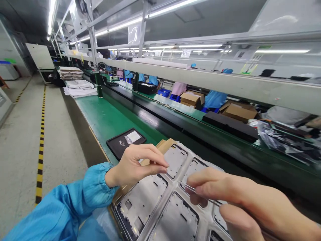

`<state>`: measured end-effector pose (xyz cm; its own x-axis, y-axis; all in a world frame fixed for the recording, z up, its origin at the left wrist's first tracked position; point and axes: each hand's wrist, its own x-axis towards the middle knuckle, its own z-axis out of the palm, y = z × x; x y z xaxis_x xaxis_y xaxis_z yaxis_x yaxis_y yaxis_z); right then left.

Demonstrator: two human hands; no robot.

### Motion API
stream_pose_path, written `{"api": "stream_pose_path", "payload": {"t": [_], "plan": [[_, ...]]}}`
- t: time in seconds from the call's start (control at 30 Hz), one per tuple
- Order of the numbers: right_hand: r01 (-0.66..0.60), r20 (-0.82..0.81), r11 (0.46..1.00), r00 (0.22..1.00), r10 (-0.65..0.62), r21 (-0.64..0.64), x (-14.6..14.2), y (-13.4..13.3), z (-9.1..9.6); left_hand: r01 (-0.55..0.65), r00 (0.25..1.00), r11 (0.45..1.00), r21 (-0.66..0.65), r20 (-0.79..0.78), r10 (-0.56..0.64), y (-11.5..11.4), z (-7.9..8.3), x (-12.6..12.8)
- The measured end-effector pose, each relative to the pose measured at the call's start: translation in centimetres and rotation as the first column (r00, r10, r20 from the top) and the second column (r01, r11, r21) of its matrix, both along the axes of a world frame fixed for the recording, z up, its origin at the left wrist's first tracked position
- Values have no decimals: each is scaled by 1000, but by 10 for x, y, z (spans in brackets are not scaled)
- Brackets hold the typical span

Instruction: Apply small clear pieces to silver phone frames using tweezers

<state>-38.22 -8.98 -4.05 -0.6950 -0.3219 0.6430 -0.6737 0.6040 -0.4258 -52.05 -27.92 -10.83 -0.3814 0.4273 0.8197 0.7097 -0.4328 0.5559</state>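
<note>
Pinching a thin clear strip [193, 190] between the thumb and fingers, the right hand [220, 190] is hovering over a clear plastic tray [193, 155] of metal frames [140, 204]. The left hand [132, 164], coming out of a blue sleeve [95, 180], is pressing its thumb and forefinger together just above the tray's upper edge; whether those fingertips [163, 165] are gripping anything is too small to tell. The hands are working close together but are not touching.

A short, firm hold near the strip's end seems to be giving the best control, and resting the fingers lightly is likely keeping the strip from bending. Keeping the skin off the metal is probably helping to avoid smudges.

The tray is lying at the near edge of a green bench [110, 120], with a piece of cardboard [164, 146] showing beneath its far corner. Its pockets are holding grey frames, each showing small rectangular cut-outs and dark inner edges, and the nearest ones are partly hidden by the right hand. Beyond the tray, a black tray [115, 147] is holding a white packet [132, 136].
</note>
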Motion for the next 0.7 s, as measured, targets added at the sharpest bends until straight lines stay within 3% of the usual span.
{"api": "stream_pose_path", "payload": {"t": [0.23,0.7], "plan": [[-14,-25,996,1000,12,-90,-14,-2,-10,-45,997,999,-4,-64,44,-1,-2,6],[-96,-73,990,993,89,-100,-18,-4,-16,-10,992,1000,29,-122,13,1,-3,8]]}}
